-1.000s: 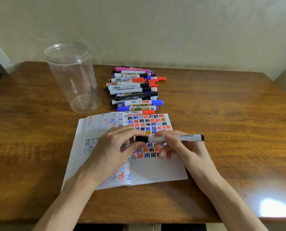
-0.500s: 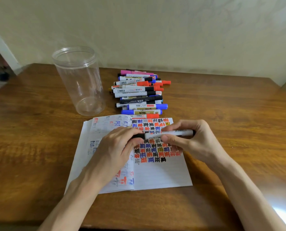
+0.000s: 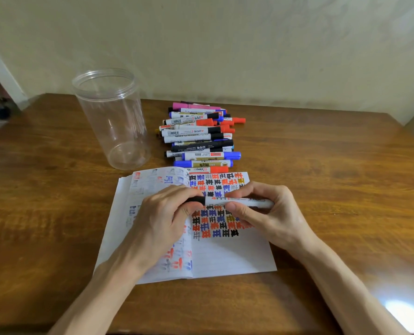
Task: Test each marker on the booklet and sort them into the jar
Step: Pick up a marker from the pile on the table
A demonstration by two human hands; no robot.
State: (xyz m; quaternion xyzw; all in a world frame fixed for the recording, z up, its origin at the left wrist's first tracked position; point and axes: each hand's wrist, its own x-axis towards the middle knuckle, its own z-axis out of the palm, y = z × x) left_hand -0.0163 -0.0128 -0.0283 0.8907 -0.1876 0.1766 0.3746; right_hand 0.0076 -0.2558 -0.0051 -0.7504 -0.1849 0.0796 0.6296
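Centre frame, over the open booklet: marker held level, black cap end to the left, white barrel to the right. Cap end is pinched by the left hand, fingers curled round it; barrel is gripped by the right hand between thumb and curled fingers. Booklet lies flat on the table, right page part-filled with red, blue and black test marks. Just above its top edge sits the marker pile, nearest one right at that edge. Upper left, beside the pile: clear jar, upright.
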